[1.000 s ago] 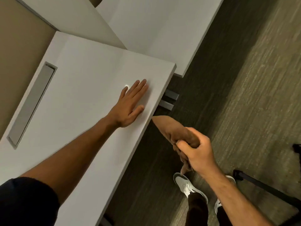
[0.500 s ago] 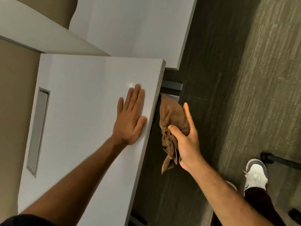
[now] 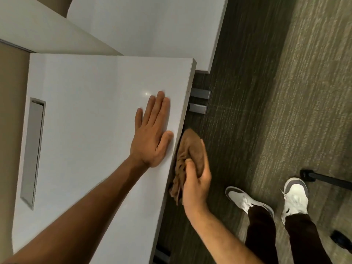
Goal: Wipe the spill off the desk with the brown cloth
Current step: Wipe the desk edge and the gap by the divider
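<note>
Fingers [image 3: 202, 149] of the right hand [image 3: 197, 184] are wrapped round the bunched brown cloth [image 3: 187, 149], thumb pinching it from the near side. The cloth hangs just off the desk's right edge, seemingly against the side face and not on the top. Loose folds trail below the hand.

Beside it, the left hand [image 3: 152, 138] lies flat on the desk [image 3: 85, 111] near that right edge, fingers straight and together, palm down, holding nothing.

Just past its fingertips sits a small bright spot [image 3: 146, 93]; that may be the spill, though I can't say for sure.

To wipe well, I'd lift the cloth over the edge, lay a broad fold flat on the top, and draw it from the far side toward the edge in one pass, with the left hand moved aside if it's in the way.

Farther off, a second white surface [image 3: 152, 25] abuts the far corner.
</note>
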Demonstrator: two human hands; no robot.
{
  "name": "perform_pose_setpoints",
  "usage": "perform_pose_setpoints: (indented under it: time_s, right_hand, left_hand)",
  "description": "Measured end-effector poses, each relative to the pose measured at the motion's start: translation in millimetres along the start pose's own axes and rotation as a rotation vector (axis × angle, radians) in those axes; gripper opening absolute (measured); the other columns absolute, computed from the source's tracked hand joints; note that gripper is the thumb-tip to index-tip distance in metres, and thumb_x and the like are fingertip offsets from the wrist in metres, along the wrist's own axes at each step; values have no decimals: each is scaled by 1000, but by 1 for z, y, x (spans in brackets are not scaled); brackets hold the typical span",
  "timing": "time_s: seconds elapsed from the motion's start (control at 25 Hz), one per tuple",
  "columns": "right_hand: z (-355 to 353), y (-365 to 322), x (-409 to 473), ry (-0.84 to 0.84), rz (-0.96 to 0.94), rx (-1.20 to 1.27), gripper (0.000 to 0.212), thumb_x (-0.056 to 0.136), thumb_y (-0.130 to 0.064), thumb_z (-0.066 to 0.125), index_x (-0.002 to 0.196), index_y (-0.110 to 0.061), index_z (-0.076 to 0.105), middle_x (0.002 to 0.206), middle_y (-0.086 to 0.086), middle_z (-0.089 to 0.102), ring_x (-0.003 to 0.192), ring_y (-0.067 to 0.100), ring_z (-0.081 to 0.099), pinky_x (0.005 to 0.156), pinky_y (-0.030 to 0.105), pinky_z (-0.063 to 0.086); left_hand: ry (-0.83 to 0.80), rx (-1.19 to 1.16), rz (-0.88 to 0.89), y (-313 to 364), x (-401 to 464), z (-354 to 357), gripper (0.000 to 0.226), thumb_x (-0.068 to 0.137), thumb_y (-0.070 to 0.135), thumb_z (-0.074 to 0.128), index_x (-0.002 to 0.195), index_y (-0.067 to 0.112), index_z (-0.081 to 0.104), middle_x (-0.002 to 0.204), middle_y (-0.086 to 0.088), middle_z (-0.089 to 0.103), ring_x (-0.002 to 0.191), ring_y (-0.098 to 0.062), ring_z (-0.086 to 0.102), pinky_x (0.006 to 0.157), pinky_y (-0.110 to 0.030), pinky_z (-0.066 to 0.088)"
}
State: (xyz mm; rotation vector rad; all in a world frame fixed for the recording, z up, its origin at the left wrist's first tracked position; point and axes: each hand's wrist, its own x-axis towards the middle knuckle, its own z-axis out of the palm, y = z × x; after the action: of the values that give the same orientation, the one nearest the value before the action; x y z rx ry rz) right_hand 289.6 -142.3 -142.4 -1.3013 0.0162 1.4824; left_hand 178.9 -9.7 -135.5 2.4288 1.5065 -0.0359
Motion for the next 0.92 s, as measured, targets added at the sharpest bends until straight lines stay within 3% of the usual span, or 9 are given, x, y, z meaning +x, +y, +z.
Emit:
perform_pose_setpoints:
  time_s: [0.08,0.16,0.24,0.36,0.44,0.52,0.68,0.92]
  right_hand:
    - [8,10,-10,-43,-77,-139,58,103,-11,52,147,-48,39,144,-25,46,131,-7,51,101,11,46]
    - [6,14,-14,-54,-186,-272,55,102,-21,54,148,-46,35,138,-19,47,126,-9,51,97,9,46]
    - [0,21,-18,-78,-253,-376,54,99,-37,52,150,-42,36,135,-8,49,124,-2,53,97,15,50]
    - [-17,39,-32,-156,-268,-502,58,97,-44,49,154,-39,37,131,-4,51,121,9,57,97,29,55]
    - [-26,48,-44,-209,-279,-575,59,97,-46,48,154,-51,30,129,-8,51,120,10,57,98,33,55]
    - [-30,48,-47,-235,-304,-617,62,97,-48,48,151,-62,22,129,-12,50,119,7,56,97,33,55]
    - [-29,36,-30,-255,-362,-653,65,96,-48,47,150,-65,15,124,-13,48,113,13,57,92,38,57]
    - [-8,-11,37,-234,-363,-564,61,92,-53,47,150,-47,28,122,-4,51,105,21,61,83,46,59]
  left_hand:
    - [1,-3,-7,2,0,-2,79,103,59,11,167,14,7,177,-10,0,164,-26,-4,129,-58,-4]
    - [9,-19,-3,2,-1,0,78,102,55,16,168,14,8,177,-9,0,164,-25,-4,129,-59,-3]
    - [13,-25,3,2,0,0,77,101,51,20,168,14,8,177,-8,0,164,-25,-4,129,-59,-3]
    - [16,-14,-5,5,0,-3,76,101,47,22,168,12,9,177,-9,1,164,-25,-3,129,-58,-3]
    - [12,-8,-8,4,-1,-3,76,102,47,23,168,12,9,177,-9,1,164,-25,-3,129,-58,-3]
    - [9,-6,-5,4,-1,-3,76,102,46,23,168,12,8,177,-8,0,164,-25,-4,129,-58,-2]
    - [12,-11,-16,6,-2,-3,76,101,46,23,168,11,10,177,-8,1,164,-24,-3,130,-58,-2]
    - [6,-12,-11,4,-1,-1,78,102,54,19,168,13,9,177,-7,0,164,-23,-3,129,-59,-1]
